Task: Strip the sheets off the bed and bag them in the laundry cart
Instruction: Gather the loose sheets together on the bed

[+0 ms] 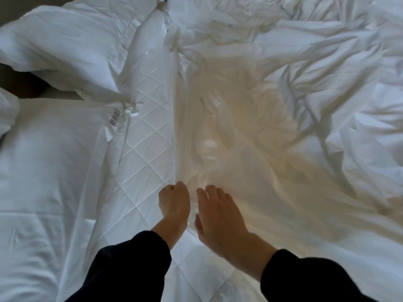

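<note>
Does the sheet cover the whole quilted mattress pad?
No, a strip of the quilted mattress pad lies bare left of the sheet.

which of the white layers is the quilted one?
The mattress pad exposed down the middle, diamond-stitched. The sheet to its right is crumpled; the linen to its left is plain with a grey mark.

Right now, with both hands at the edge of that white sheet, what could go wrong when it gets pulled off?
The left hand seems to pinch only the edge of the sheet while the right hand lies open, so the grip may slip. The sheet runs into a rumpled heap farther up, which could drag along in a tangle. Everything is white, so the quilted pad could get grabbed by mistake.
</note>
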